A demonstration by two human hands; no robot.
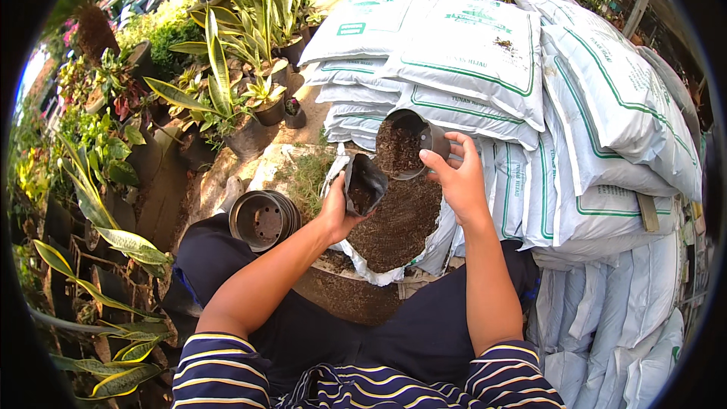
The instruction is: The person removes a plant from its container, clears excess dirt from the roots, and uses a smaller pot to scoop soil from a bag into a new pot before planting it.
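My left hand holds a small black plastic grow bag open at its mouth, with a little dark soil inside. My right hand grips a black plastic pot full of dark soil, tilted toward the bag just above and to the right of it. Both are held over an open white sack of soil that lies in front of my knees.
A stack of empty black pots lies on its side to the left. White and green filled sacks are piled behind and to the right. Potted snake plants and other foliage crowd the left side.
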